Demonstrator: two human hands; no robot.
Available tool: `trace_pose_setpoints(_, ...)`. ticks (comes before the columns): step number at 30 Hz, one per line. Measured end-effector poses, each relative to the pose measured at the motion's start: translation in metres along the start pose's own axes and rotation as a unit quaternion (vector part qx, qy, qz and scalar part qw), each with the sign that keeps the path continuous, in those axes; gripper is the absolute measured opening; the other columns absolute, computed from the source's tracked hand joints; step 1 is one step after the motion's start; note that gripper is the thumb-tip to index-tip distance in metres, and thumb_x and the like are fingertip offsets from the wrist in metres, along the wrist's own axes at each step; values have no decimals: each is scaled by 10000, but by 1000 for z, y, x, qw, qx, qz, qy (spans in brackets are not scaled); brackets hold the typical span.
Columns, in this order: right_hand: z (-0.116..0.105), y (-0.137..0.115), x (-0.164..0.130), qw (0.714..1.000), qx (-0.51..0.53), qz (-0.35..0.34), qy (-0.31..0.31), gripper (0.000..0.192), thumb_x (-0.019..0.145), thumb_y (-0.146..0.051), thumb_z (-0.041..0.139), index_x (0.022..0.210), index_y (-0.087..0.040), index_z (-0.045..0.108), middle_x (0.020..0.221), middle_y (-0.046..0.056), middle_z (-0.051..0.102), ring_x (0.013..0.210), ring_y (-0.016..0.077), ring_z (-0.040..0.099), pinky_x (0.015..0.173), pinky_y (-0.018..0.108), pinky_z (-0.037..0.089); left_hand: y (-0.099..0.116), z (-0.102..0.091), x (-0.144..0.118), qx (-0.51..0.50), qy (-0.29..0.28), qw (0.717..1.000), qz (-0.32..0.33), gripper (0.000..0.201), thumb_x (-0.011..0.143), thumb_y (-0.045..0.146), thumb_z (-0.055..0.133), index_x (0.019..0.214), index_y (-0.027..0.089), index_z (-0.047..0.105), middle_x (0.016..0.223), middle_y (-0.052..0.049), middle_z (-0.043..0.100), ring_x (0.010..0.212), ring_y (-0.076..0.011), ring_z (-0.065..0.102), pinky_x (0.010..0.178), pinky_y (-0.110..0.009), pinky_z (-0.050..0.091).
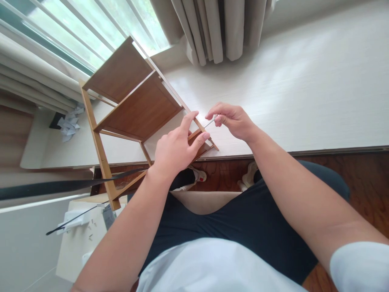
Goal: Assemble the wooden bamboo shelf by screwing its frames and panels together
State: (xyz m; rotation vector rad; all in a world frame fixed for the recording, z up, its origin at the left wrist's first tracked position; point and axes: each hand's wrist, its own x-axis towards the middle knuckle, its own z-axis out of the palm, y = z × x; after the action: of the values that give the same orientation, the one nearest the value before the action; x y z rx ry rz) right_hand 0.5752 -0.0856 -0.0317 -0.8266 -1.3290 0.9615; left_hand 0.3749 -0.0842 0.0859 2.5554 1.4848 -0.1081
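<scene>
A wooden shelf unit [141,107] with brown boards and lighter side rails leans at an angle on the pale surface. My left hand [176,148] grips the near end of its right side rail, thumb and forefinger on either side. In my right hand [232,121], a thin silver rod [209,123], which looks like a hex key, is pinched between the fingers. Its far end meets the rail beside my left hand. The joint itself is too small to make out.
The pale raised surface [304,93] runs below a window with curtains [212,32]. Crumpled white paper [69,123] lies at the left. A small table [79,239] with small parts on it stands at the lower left. A dark strap [60,187] crosses the shelf.
</scene>
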Motion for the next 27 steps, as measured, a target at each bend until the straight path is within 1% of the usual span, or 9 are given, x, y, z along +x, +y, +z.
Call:
trace_pose_setpoints(3, -1, -1, 0, 1000, -6, 3, 1, 486, 842, -664, 657, 907, -191, 748, 870, 41, 653, 728, 131, 575, 655, 249, 495, 7, 2, 3, 32, 1, 999, -21, 712, 927, 721, 353, 1517, 322, 377, 1076, -52, 744, 989, -310, 702, 853, -374, 489)
trace_pose_setpoints(6, -1, -1, 0, 1000, -6, 4, 4, 483, 837, -658, 667, 886, -184, 746, 853, 37, 655, 718, 126, 575, 658, 250, 492, 13, 4, 4, 44, 3, 998, -36, 715, 925, 729, 336, 1501, 310, 387, 1064, -57, 747, 985, -317, 704, 867, -387, 484)
trace_pose_setpoints(9, -1, 0, 0, 1000, -2, 9, 4, 472, 835, -644, 677, 882, -179, 742, 818, 29, 652, 702, 121, 574, 655, 249, 488, 15, 4, 4, 47, 4, 998, -35, 721, 904, 736, 377, 1483, 306, 394, 1063, -56, 750, 997, -322, 701, 868, -391, 482)
trace_pose_setpoints(13, -3, 2, -1, 1000, 1, 16, -1, 461, 841, -630, 675, 890, -176, 741, 715, 3, 611, 657, 114, 561, 638, 246, 480, 17, 3, 3, 56, 0, 998, -32, 712, 880, 701, 443, 1470, 305, 392, 1045, -52, 749, 1017, -335, 695, 858, -397, 482)
trace_pose_setpoints(18, -3, 1, -1, 1000, 4, 16, 1, 450, 852, -618, 670, 866, -172, 731, 636, -16, 568, 616, 109, 544, 610, 241, 463, 21, 4, 4, 57, -10, 998, -35, 637, 906, 607, 430, 1467, 307, 393, 1027, -50, 743, 1014, -336, 695, 853, -410, 480)
trace_pose_setpoints(27, 0, -3, -1, 1000, 10, 22, 6, 474, 836, -645, 668, 818, -173, 706, 562, -37, 521, 538, 97, 495, 555, 242, 429, 22, 6, 4, 53, -2, 998, -38, 673, 885, 619, 466, 1481, 315, 394, 976, -36, 738, 991, -339, 696, 875, -428, 481)
